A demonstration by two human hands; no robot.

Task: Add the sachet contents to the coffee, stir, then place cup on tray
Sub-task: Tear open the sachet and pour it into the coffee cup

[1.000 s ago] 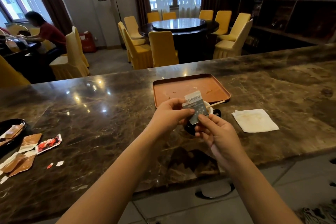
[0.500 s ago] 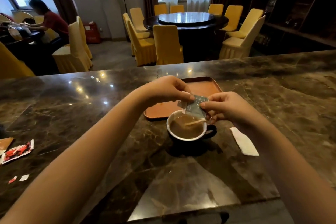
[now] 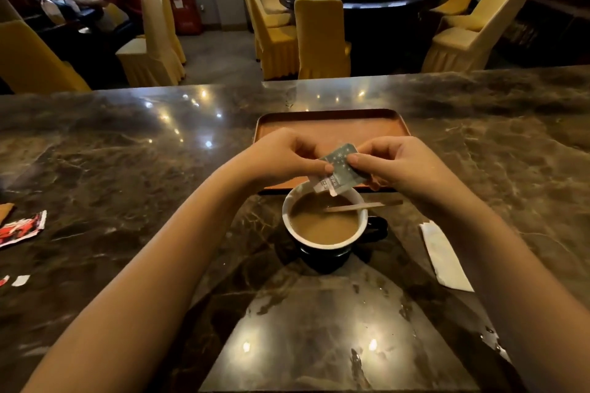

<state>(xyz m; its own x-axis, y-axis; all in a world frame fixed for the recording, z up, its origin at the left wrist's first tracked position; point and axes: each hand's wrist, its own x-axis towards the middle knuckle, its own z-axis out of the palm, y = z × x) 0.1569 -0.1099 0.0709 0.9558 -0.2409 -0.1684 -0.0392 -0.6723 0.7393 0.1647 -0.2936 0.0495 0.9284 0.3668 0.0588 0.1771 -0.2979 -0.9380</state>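
Teal-green paper sachet (image 3: 341,169) pinched between left hand (image 3: 289,158) and right hand (image 3: 394,163), long axis slanting down-left, torn end just above the far rim of the white-lined dark cup of milky coffee (image 3: 325,223) on the desk (image 3: 127,153).

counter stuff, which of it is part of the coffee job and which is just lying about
Part of the job:
sachet, pinched by left hand and right hand
cup of coffee
wooden stirrer resting in the cup
tray behind the cup

Just lying about:
white napkin
red wrapper at the left edge
small torn scraps
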